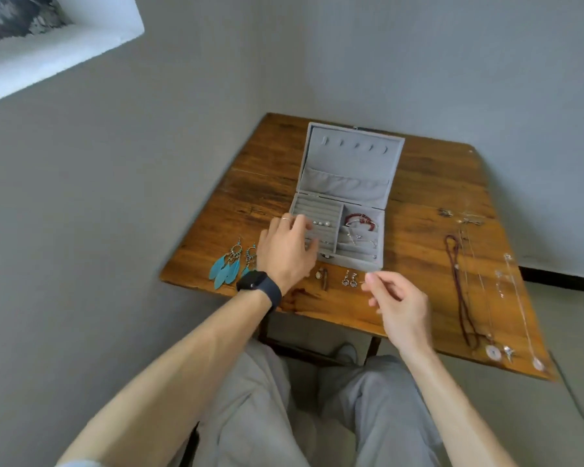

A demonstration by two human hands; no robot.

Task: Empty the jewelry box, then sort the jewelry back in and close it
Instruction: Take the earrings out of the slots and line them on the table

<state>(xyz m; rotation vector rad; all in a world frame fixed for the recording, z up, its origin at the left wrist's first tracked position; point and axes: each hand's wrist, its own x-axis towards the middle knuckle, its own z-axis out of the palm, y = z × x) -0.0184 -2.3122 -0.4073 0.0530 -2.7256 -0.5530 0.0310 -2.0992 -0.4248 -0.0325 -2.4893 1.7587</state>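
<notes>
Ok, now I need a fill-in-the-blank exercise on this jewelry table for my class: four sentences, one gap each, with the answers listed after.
1. The lid of the jewelry box stands ____.
2. The feather earrings lying left of the box are ____ in colour.
3. The red bracelet lies ____ the box.
4. The right hand pinches a small piece in front of the box, while the watch is on the ____ wrist.

Answers: open; blue; inside; left

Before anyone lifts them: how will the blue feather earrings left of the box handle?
The feather earrings likely weigh almost nothing and flop: thin feathers hang from small hoops. They may tangle, since the pair lies close together. Pushed, they'd probably drag, not roll.
</notes>
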